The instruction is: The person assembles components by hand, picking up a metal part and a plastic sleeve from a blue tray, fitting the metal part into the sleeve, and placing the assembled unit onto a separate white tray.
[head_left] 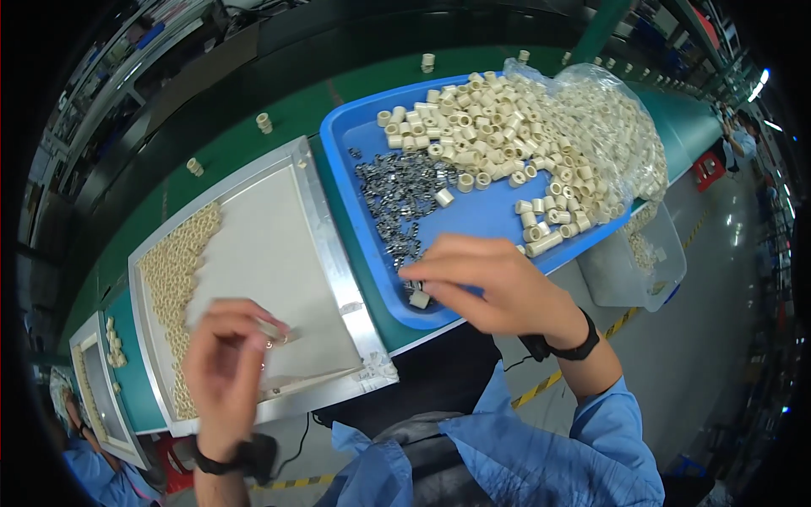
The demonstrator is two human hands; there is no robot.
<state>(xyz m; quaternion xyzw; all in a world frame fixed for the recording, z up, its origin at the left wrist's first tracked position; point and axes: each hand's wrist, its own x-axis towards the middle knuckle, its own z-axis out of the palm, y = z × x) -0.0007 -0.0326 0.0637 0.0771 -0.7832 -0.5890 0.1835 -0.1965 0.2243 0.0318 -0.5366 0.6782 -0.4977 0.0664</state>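
Observation:
Over the near part of a white metal-framed tray (325,245), my left hand (224,363) has its thumb and fingers pinched together. Something small and shiny shows at its fingertips, too small to name. Rows of cream ring-like pieces (173,279) stand along the tray's left side. My right hand (503,287) reaches into the near left corner of a blue plastic bin (473,224), fingertips closed at a pile of small silvery metal parts (393,198). What those fingers grip, if anything, is hidden. A cream cylinder (420,299) lies just below them.
Cream cylinders (481,118) heap in the bin's far side, spilling from a clear plastic bag (608,127). A translucent tub (634,266) sits below on the right. Several cream pieces stand on the green belt (355,89). At lower left a person works at another framed tray (100,393).

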